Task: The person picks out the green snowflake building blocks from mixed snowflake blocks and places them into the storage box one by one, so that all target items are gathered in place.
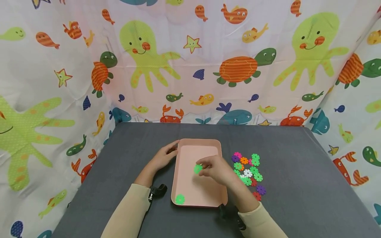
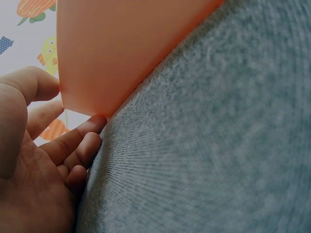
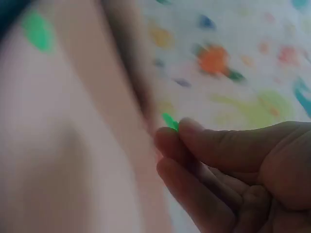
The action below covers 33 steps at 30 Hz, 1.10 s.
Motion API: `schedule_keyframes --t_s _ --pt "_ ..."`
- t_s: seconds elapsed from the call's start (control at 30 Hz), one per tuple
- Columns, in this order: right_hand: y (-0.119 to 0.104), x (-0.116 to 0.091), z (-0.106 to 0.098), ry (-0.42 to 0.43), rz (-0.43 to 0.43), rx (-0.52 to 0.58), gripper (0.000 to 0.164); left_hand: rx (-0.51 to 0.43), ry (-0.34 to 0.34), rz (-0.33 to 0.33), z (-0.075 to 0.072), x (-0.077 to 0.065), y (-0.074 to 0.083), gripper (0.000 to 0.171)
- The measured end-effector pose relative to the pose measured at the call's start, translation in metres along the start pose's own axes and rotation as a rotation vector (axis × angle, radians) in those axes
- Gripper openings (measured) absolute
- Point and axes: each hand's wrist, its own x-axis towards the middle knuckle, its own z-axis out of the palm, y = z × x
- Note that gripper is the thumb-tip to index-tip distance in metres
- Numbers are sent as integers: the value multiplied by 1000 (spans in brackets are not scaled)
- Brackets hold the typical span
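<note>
My right hand (image 1: 215, 168) is over the middle of a pink tray (image 1: 190, 153), pinching a green plastic snowflake disc (image 1: 197, 169) between thumb and fingertips. In the right wrist view only a sliver of that disc (image 3: 169, 121) shows past the fingertips. Another green disc (image 1: 180, 199) lies in the tray's near left corner. At the tray's far left, my left hand (image 1: 163, 157) rests its fingers against the outer side. The left wrist view shows those fingertips (image 2: 99, 121) at the foot of the tray wall (image 2: 112, 53).
Right of the tray, a loose group of snowflake discs (image 1: 247, 173) in green, white, orange, red, pink and purple lies on the grey tabletop (image 1: 297, 172). A curtain (image 1: 184, 96) with sea animals hangs behind the table and along its sides.
</note>
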Motion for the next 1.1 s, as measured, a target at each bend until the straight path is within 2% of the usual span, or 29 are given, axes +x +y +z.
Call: schedule_keyframes --t_s 0.13,0.23,0.33,0.53,0.63,0.67,0.83,0.97,1.1 --pt "-1 2 44 -74 -57 -101 25 9 0 3 1 0 -2 52" --pt "2 2 65 -66 -86 -161 23 7 -3 12 1 1 -2 52" --pt "6 3 78 -32 -100 -212 23 1 -5 18 1 1 -3 52" --pt "11 5 88 0 -119 -267 23 4 -12 29 -1 -1 2 52" --pt "12 6 89 -6 -147 -290 24 5 -15 29 -1 0 1 52" --pt "11 6 89 -12 -155 -296 25 6 -13 29 -1 1 -3 52" --pt "5 4 78 -46 -162 -256 33 19 2 34 -1 2 -4 52" --pt "-7 1 57 -56 -117 -215 33 18 3 19 0 1 -4 51" --pt "-13 -3 25 -28 -86 -165 33 4 4 8 0 1 -4 51"
